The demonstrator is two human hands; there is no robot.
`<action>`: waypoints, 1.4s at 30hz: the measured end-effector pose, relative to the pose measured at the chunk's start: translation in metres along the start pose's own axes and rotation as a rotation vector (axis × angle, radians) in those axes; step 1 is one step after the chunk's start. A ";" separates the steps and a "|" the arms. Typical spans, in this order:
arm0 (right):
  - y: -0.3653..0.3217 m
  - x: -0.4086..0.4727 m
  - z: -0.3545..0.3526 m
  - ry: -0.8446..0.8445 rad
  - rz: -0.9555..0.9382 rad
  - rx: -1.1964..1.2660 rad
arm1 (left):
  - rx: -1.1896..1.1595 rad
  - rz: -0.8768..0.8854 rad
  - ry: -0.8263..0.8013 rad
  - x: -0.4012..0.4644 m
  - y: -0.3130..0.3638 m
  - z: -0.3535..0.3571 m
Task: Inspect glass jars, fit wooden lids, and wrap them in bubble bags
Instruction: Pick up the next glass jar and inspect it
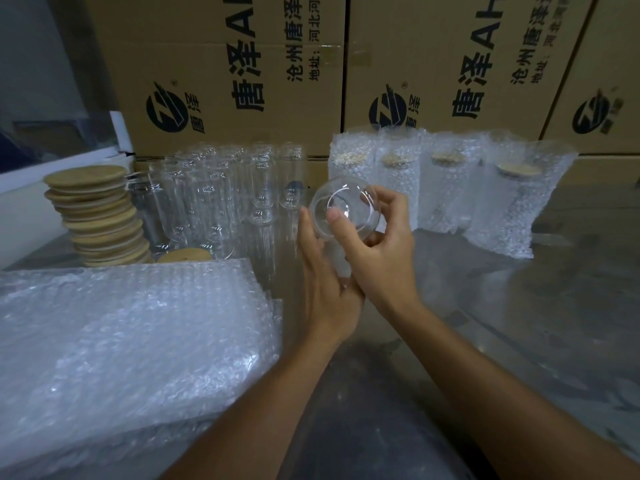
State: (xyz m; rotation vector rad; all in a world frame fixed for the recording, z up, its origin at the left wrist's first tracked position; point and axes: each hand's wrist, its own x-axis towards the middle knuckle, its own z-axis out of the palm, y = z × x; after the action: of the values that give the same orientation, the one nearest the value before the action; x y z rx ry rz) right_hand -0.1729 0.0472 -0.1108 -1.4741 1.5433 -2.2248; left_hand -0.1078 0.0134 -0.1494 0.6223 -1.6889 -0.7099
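Observation:
I hold one clear glass jar (346,206) tilted, its open mouth turned up towards me, above the middle of the metal table (519,306). My right hand (377,261) grips it near the rim, thumb on the near side and fingers curled round the far side. My left hand (325,289) lies along the jar's lower body with fairly straight fingers. Several bare glass jars (214,195) stand at the back. A stack of wooden lids (100,216) rises at the left, one loose lid (185,255) beside it. A pile of flat bubble bags (128,341) lies front left.
Several jars wrapped in bubble bags (450,188), wooden lids fitted, stand at the back right. Large printed cardboard boxes (242,71) wall off the rear of the table. A white ledge (59,168) runs along the far left.

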 end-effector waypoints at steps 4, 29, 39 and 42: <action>0.005 0.001 -0.002 0.059 0.092 -0.074 | -0.005 0.010 0.010 -0.001 -0.007 0.001; 0.011 0.001 -0.002 0.088 -0.014 -0.192 | 0.198 0.049 0.107 -0.002 -0.007 0.004; 0.017 0.000 -0.002 0.014 0.062 -0.158 | 0.239 0.064 0.104 0.000 -0.007 0.002; 0.020 0.002 -0.004 0.081 0.036 -0.184 | 0.212 0.077 0.114 -0.002 -0.008 0.000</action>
State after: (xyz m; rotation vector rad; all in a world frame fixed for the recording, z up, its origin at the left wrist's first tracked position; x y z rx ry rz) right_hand -0.1856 0.0393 -0.1244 -1.4023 1.8281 -2.1994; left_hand -0.1075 0.0093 -0.1561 0.7277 -1.6845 -0.4348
